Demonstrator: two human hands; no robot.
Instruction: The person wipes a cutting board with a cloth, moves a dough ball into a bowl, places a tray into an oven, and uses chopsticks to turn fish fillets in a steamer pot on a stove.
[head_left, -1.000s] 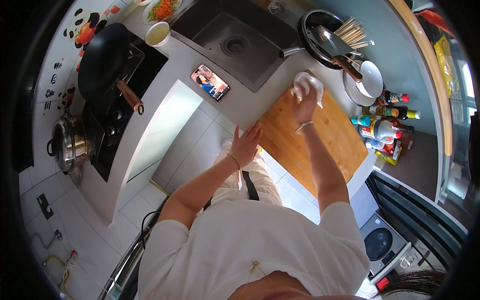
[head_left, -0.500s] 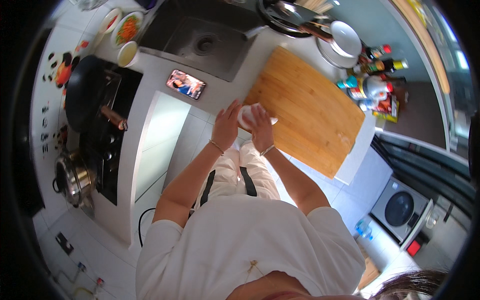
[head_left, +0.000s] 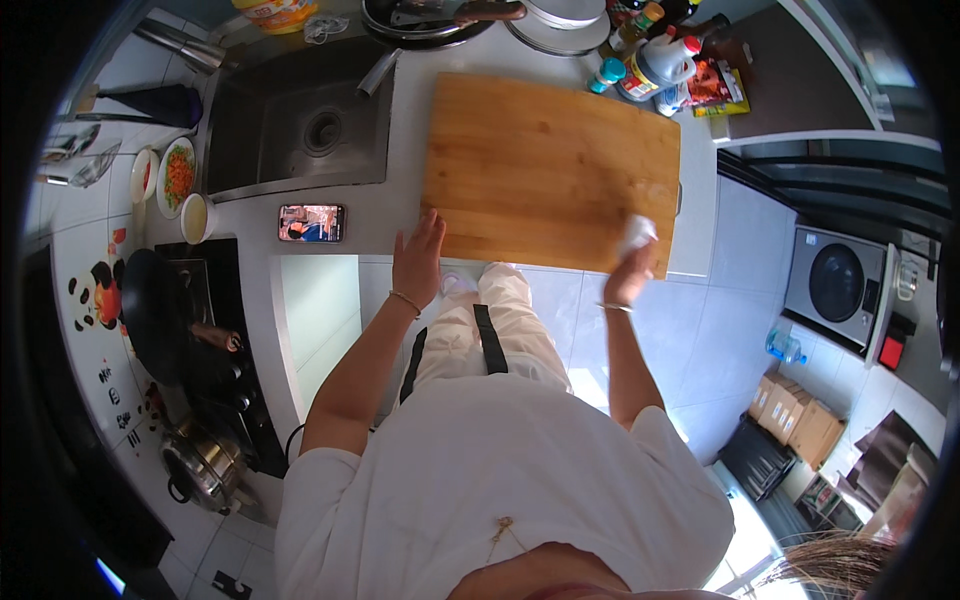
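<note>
Dark characters (head_left: 113,394) are borne by the wall (head_left: 88,352) beside a wok (head_left: 155,320); a lit phone (head_left: 311,223) is set before the sink (head_left: 260,145). The left hand (head_left: 417,268) is held open at the near-left corner of the cutting board (head_left: 540,170). A white cloth (head_left: 638,233), earlier between both hands, is now gripped in the right hand (head_left: 628,278) by the near-right corner, labelled bottles (head_left: 655,72) beyond.

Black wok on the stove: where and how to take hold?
By the wooden handle of the black wok, left hand likely best, coming from the picture's right: the handle is long and slim and sticks out away from the wall, toward that side.
</note>
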